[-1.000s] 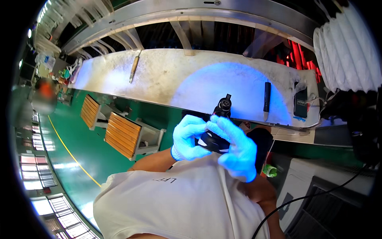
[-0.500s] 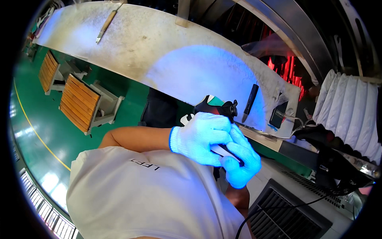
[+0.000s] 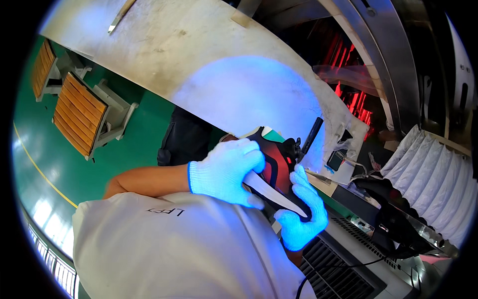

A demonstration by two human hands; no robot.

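Note:
A black and red shoe [image 3: 282, 168] with a white sole edge is held in front of my chest, in both gloved hands. My left hand [image 3: 226, 172], in a white knit glove with a blue cuff, wraps over its near left part, thumb along the white edge. Around the lower right end curls my right hand [image 3: 303, 219], fingers along the far side and thumb beneath. A black knob-like part and a green patch show at the shoe's far side. Just beyond it on the bench lies a slim black-handled tool [image 3: 312, 137]; the shoe partly hides its lower end.
The stained pale bench [image 3: 199, 55] carries a wooden-handled blade [image 3: 120, 17] and a dark phone-like device [image 3: 334, 160]. Red glowing parts [image 3: 356, 102] sit behind its far right edge. A white ribbed duct [image 3: 428, 174] stands right. Slatted wooden stools [image 3: 79, 114] stand left; a cable crosses lower right.
My hands have moved apart and the shoe between them shows much more, its white edge now largely exposed. My left hand has shifted left. The whole view has also shifted slightly.

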